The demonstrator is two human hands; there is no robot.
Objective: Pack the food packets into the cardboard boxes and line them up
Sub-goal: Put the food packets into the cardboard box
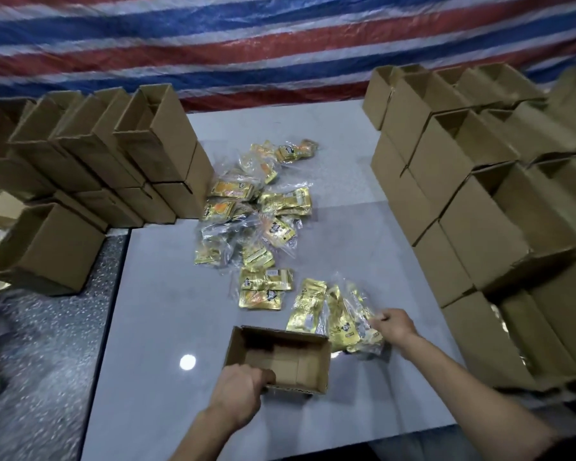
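Hands: left hand (243, 394) grips the near rim of the open box (280, 332) to steady it; right hand (393, 327) pinches a bunch of gold packets (340, 324) just right of it, likely for loading.
Supply: loose heap (256, 214) lies mid-frame on the worktop (167, 294).
Surroundings: left box stack (140, 154) and right box stack (479, 194) flank the heap; the box mouth looks unobstructed.

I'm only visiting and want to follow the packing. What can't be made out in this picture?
- Head view, print on the loose food packets: too small and blurred to read.
- Count of the packet bundle in the right hand: packets overlap.
- Fingertips of the left hand on the open cardboard box: hidden under the hand itself.
- The stacked boxes at right: far ones blurred, cut off by the edge; contents unclear.
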